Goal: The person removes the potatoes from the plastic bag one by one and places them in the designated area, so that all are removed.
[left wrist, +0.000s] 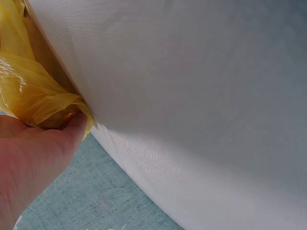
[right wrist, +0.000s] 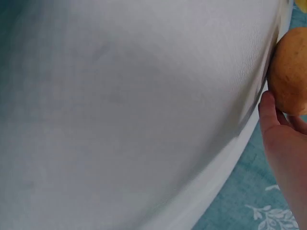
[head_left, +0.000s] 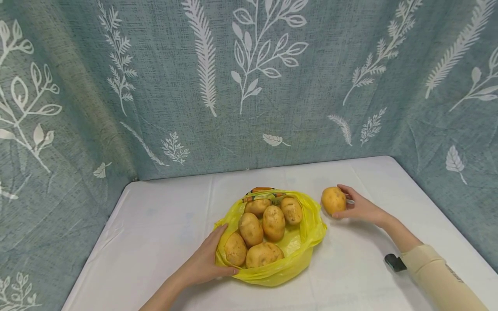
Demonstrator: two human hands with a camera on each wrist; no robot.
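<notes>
A yellow plastic bag (head_left: 272, 274) lies with its mouth wide open near the middle of the table, and several potatoes (head_left: 274, 223) show inside it. My left hand (head_left: 206, 259) grips the bag's left side, fingers along the rim and thumb at the front edge. In the left wrist view the thumb presses into the crumpled yellow plastic (left wrist: 38, 91). Right of the bag, my right hand (head_left: 362, 208) holds a single potato (head_left: 333, 201) between thumb and fingers. The right wrist view shows that potato (right wrist: 290, 72) close over the white cloth, fingertips against its lower side.
A white cloth covers the table (head_left: 163, 216). Blue-green curtains (head_left: 249, 86) with white leaf prints hang behind it and along both sides. A small black object (head_left: 394, 262) shows beside the right sleeve (head_left: 439, 276). Something orange and dark-patterned (head_left: 262, 191) shows at the bag's back rim.
</notes>
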